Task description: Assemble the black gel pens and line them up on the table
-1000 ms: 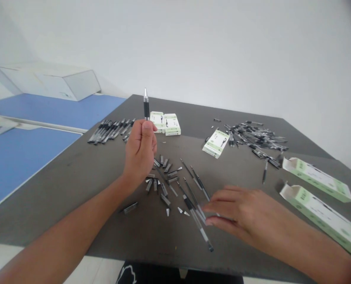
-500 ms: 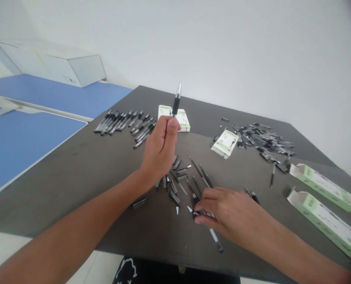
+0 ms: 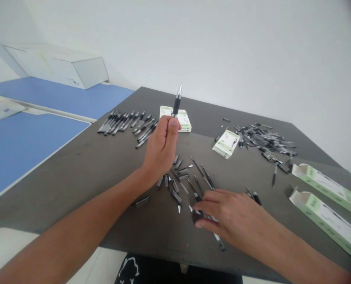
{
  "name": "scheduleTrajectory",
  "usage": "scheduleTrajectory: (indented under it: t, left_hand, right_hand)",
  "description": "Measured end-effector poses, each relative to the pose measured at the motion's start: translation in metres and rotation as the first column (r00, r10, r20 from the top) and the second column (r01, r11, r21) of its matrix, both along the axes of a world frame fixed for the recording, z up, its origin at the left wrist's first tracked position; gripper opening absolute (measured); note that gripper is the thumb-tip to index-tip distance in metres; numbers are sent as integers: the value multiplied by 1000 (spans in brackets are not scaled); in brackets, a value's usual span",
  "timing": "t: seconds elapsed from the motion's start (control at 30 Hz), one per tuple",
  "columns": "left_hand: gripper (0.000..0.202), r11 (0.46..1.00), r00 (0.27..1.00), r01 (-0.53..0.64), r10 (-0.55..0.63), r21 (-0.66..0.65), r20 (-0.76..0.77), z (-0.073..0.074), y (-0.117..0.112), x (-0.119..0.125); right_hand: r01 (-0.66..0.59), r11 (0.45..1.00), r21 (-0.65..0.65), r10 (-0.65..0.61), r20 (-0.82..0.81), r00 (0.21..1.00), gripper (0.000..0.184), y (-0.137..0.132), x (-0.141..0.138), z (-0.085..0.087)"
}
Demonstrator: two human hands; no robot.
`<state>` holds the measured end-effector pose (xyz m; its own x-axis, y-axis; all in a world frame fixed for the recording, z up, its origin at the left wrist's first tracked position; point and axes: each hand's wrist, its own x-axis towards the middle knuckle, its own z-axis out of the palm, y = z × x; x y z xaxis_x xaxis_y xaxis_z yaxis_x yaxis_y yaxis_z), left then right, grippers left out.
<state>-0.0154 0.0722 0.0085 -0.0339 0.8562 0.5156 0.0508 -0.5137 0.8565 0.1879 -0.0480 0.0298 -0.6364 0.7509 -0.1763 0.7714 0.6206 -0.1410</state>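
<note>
My left hand (image 3: 160,152) is raised above the dark table (image 3: 83,165), closed around a pen (image 3: 177,103) that points up, its silver tip and black grip showing above my thumb. My right hand (image 3: 227,217) lies low on the table near the front edge, fingers curled over loose pen parts (image 3: 184,181), touching a thin pen barrel (image 3: 219,241). Whether it grips one is hidden. Scattered refills, tips and barrel pieces lie between the two hands.
A row of assembled pens (image 3: 124,122) lies at the back left. A heap of pens (image 3: 264,140) sits at the back right. Small green-white boxes (image 3: 183,118) (image 3: 227,144) stand mid-table; two long open boxes (image 3: 326,185) (image 3: 332,225) lie at the right. Blue tables (image 3: 30,134) stand left.
My left hand with the pen moved right and tilted the pen slightly. My right hand drew back and left over the loose parts and curled its fingers onto them.
</note>
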Motion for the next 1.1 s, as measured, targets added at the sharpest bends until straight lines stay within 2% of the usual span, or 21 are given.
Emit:
scheduleTrajectory:
  t: [0.27,0.47,0.73,1.1]
  left_hand:
    - [35,998,999,-37,39,58,-24,0,2,0]
    - [34,998,997,-28,33,64,-74,-1,0,0]
    - [30,999,996,6,-3,38,-93,2,-7,2]
    - [31,1000,995,8,-7,4,-100,1,-8,1]
  right_hand:
    - [2,999,38,4,-147,989,18,26,-25,9]
    - [63,998,-18,-63,-24,998,26,43,-51,4]
    - [133,991,-21,-130,112,985,28,48,-61,7]
    - [139,989,-51,-136,65,989,22,45,-65,4]
